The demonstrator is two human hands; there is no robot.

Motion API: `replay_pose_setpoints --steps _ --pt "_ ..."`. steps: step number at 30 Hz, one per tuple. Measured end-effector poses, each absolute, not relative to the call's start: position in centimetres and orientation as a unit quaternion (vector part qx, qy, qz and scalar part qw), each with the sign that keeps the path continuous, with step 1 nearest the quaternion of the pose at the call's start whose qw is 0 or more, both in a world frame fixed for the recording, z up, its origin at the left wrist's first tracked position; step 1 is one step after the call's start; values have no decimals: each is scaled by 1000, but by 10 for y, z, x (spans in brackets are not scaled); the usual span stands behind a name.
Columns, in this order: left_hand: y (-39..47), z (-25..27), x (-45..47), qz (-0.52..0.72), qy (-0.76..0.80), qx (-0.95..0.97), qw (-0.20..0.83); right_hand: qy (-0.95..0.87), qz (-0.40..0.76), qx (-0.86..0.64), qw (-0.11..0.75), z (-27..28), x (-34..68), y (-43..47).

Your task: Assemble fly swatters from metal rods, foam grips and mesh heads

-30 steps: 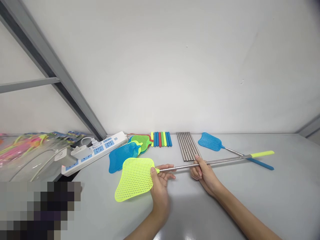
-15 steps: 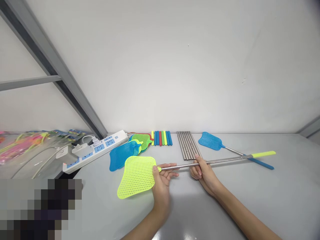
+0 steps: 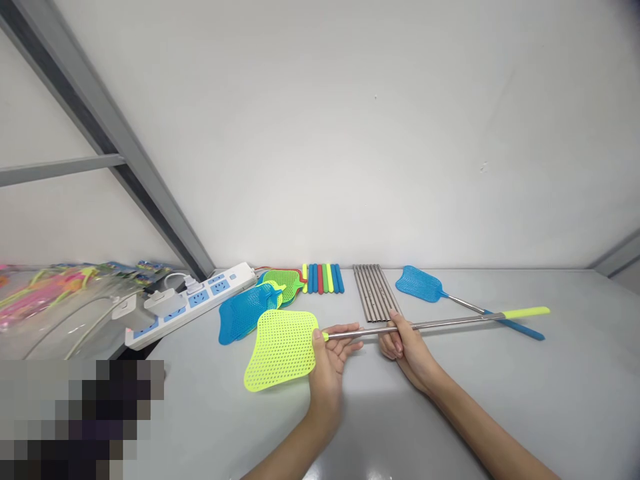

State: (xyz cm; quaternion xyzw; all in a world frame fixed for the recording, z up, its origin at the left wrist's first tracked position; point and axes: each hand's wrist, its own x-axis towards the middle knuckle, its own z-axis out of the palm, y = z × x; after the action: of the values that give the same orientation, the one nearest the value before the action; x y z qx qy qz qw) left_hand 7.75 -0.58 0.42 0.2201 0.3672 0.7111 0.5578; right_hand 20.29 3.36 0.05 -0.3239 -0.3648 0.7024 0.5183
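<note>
A fly swatter (image 3: 284, 348) with a yellow-green perforated head, steel rod and yellow-green handle lies across both my hands above the table. My left hand (image 3: 330, 363) grips it where the head meets the rod, thumb on top and fingers behind. Around the middle of the rod my right hand (image 3: 404, 343) is closed, thumb along the top. Beyond the right hand lies a row of steel tubes (image 3: 376, 293). On the right, a blue fly swatter (image 3: 420, 284) rests on the table, its handle passing under the held one.
Loose swatter heads (image 3: 247, 312) in blue, green, yellow and red are piled at left. Several coloured handles (image 3: 320, 279) stand in a row by the wall. A power strip (image 3: 193, 308) with plugs and bagged items (image 3: 60, 300) lie farther left.
The yellow-green head and my left hand have shifted slightly right, toward my right hand. My right hand keeps its hold on the rod in about the same place.
</note>
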Motion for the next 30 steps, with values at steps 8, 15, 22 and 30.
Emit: replay_pose_setpoints --steps 8,15,22,30 --pt "-5 8 77 689 347 213 600 -370 703 -321 515 2 203 34" --pt "-6 9 78 678 322 218 624 -367 715 -306 510 1 204 35" --pt "-8 10 80 671 329 193 635 -375 711 -312 507 1 204 34" --pt "-9 9 82 654 339 188 649 -386 701 -318 509 1 202 33"
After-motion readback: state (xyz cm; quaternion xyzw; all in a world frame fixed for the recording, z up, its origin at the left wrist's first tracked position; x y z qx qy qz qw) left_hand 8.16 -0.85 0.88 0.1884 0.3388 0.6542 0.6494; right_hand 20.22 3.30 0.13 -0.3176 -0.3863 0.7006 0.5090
